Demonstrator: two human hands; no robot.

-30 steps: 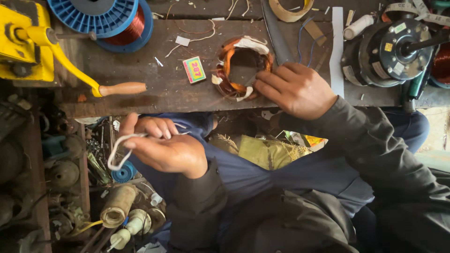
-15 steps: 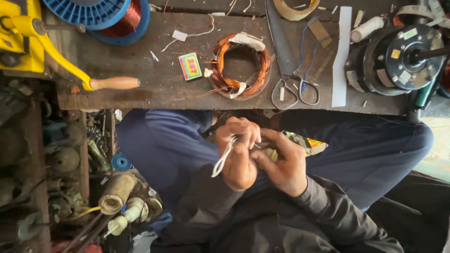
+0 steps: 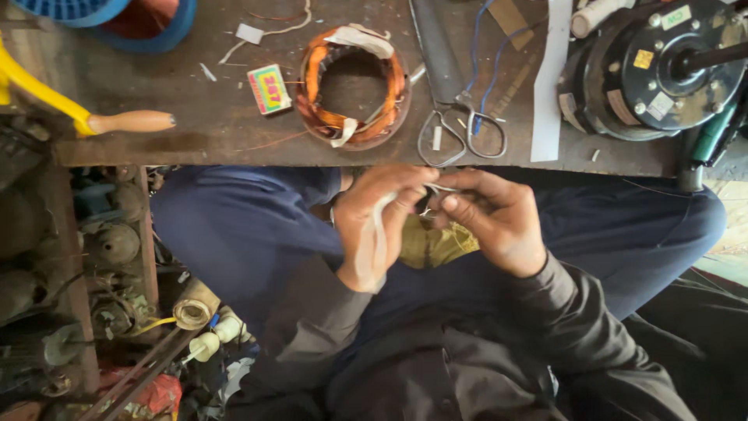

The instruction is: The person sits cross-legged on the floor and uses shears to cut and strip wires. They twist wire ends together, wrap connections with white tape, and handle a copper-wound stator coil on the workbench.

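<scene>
Both my hands meet over my lap, just below the workbench edge (image 3: 234,152). My left hand (image 3: 378,222) grips a white cloth tape strip (image 3: 376,242) that hangs down across its palm. My right hand (image 3: 495,218) pinches the top end of the same strip between thumb and forefinger, fingertips touching those of the left hand. On the bench straight above them lies a copper-wound stator coil (image 3: 312,86) with white tape pieces on it. Steel scissors (image 3: 461,132) lie to its right.
A small colourful box (image 3: 269,88) lies left of the coil. A wooden handle (image 3: 131,122) on a yellow tool sticks in from the left. A black fan motor (image 3: 662,66) stands at the right, a blue wire spool (image 3: 101,12) at top left. Clutter fills the floor on the left.
My right hand left the stator coil and came down to my lap. My left hand rose with the white strip, and both hands now hold it together.
</scene>
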